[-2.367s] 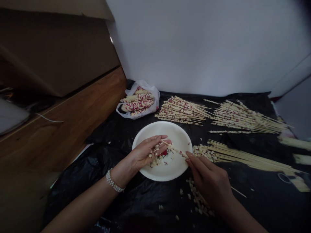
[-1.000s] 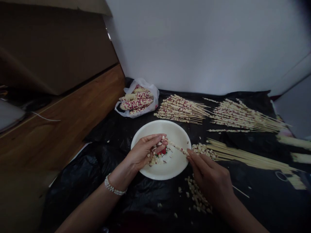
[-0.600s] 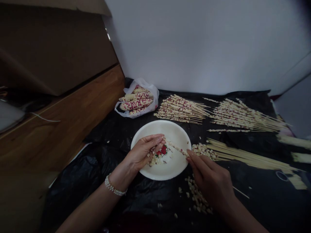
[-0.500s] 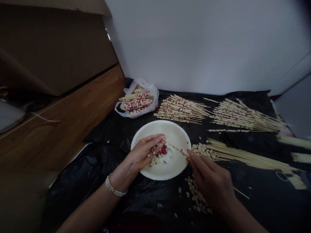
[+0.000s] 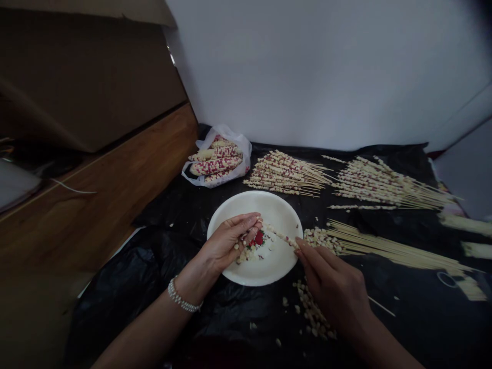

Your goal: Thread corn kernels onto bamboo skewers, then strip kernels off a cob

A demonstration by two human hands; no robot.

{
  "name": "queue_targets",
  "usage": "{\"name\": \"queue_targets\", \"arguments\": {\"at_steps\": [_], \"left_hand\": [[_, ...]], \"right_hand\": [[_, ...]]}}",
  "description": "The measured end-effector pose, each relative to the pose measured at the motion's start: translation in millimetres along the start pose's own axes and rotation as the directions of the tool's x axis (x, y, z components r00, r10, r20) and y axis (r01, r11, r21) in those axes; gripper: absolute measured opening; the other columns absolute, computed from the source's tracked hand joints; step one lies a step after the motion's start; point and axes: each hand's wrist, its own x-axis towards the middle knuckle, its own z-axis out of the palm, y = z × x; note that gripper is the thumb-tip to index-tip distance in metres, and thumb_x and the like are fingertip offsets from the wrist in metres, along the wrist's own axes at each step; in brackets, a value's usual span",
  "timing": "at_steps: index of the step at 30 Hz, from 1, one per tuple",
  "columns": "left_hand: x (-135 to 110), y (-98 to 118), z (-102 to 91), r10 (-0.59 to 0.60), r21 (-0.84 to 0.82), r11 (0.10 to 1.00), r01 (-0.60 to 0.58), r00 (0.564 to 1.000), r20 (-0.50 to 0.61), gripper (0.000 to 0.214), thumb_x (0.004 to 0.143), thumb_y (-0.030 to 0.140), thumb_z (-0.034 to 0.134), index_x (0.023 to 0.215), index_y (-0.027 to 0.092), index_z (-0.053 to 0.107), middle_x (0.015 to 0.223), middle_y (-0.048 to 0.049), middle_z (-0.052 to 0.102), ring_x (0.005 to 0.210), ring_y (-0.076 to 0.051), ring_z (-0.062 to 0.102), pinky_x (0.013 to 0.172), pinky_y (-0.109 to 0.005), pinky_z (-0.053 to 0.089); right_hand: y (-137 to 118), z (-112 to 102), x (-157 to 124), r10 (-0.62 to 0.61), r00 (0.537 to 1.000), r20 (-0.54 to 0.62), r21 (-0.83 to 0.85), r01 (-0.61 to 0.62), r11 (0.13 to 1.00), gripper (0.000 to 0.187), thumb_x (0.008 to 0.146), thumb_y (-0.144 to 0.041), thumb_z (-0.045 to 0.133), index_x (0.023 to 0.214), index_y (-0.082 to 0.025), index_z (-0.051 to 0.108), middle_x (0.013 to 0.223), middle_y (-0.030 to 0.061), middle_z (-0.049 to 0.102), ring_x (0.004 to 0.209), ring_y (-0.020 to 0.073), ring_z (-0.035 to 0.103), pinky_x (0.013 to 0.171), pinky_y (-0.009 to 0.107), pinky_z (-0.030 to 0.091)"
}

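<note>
My left hand, a bead bracelet at its wrist, is cupped over a white plate and pinches pale corn kernels at the tip of a thin wooden skewer. Several kernels are threaded on that skewer. My right hand grips the skewer's other end at the plate's right rim; the bare stick pokes out behind the hand. More kernels and a red-and-green print show on the plate under my left fingers.
A black plastic sheet covers the surface. Behind the plate lie a white bag of red-and-white corn cobs and two heaps of threaded skewers. Bare skewers lie right, loose kernels below. A wooden ledge runs left.
Both hands stay over the plate. My left fingers have shifted slightly at the skewer's tip and the view has tilted a little; nothing else moved.
</note>
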Motion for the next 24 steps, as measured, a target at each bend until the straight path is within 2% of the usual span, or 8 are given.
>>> {"name": "queue_targets", "arguments": {"at_steps": [5, 9, 13, 21, 24], "left_hand": [[3, -5, -1.3, 0.042, 0.005, 0.999, -0.042, 0.999, 0.003, 0.01, 0.074, 0.002, 0.071, 0.081, 0.008, 0.073, 0.074, -0.0055, 0.071, 0.064, -0.007, 0.067, 0.06, -0.011, 0.055], [2, -9, -0.2, 0.068, 0.003, 0.998, -0.068, 0.998, -0.019, 0.009, 0.077, 0.002, 0.068, 0.081, 0.008, 0.073, 0.074, -0.0059, 0.071, 0.064, -0.007, 0.066, 0.06, -0.01, 0.055], [0, -13, 1.9, 0.044, 0.017, 0.999, -0.044, 0.998, -0.036, 0.01, 0.079, 0.002, 0.066, 0.081, 0.008, 0.073, 0.073, -0.0068, 0.071, 0.063, -0.007, 0.066, 0.06, -0.011, 0.054], [-1, -20, 4.5, -0.013, 0.101, 0.995, 0.005, 0.997, 0.082, 0.007, 0.077, 0.006, 0.07, 0.083, 0.008, 0.073, 0.073, -0.0047, 0.069, 0.062, -0.006, 0.063, 0.063, -0.012, 0.052], [-3, -17, 5.6, -0.052, 0.056, 0.997, 0.046, 0.993, 0.102, 0.009, 0.08, 0.008, 0.066, 0.087, 0.008, 0.073, 0.079, -0.0058, 0.07, 0.07, -0.007, 0.065, 0.069, -0.013, 0.054]], "right_hand": [[-1, 3, -3, 0.013, 1.0, 0.005, 0.021, -0.014, 1.0, 0.025, 0.093, -0.016, 0.054, 0.116, -0.016, 0.064, 0.082, 0.0035, 0.07, 0.065, 0.0137, 0.066, 0.056, 0.026, 0.048], [-2, 4, -4, 0.029, 0.999, 0.031, 0.037, -0.031, 0.999, 0.025, 0.093, -0.014, 0.052, 0.114, -0.015, 0.065, 0.079, 0.0031, 0.068, 0.06, 0.0135, 0.064, 0.053, 0.026, 0.047], [-3, 4, -4, 0.02, 0.999, 0.031, 0.056, -0.022, 0.998, 0.026, 0.094, -0.014, 0.051, 0.116, -0.014, 0.064, 0.077, 0.0034, 0.067, 0.06, 0.0139, 0.064, 0.055, 0.026, 0.049], [-4, 3, -2, 0.015, 1.0, 0.012, 0.067, -0.016, 0.998, 0.025, 0.093, -0.014, 0.053, 0.115, -0.012, 0.065, 0.075, 0.0042, 0.068, 0.061, 0.0142, 0.066, 0.058, 0.026, 0.05], [-2, 4, -2, 0.025, 0.999, 0.025, 0.062, -0.026, 0.998, 0.026, 0.093, -0.013, 0.052, 0.116, -0.013, 0.065, 0.081, 0.0053, 0.07, 0.066, 0.0155, 0.067, 0.062, 0.027, 0.052]]}}
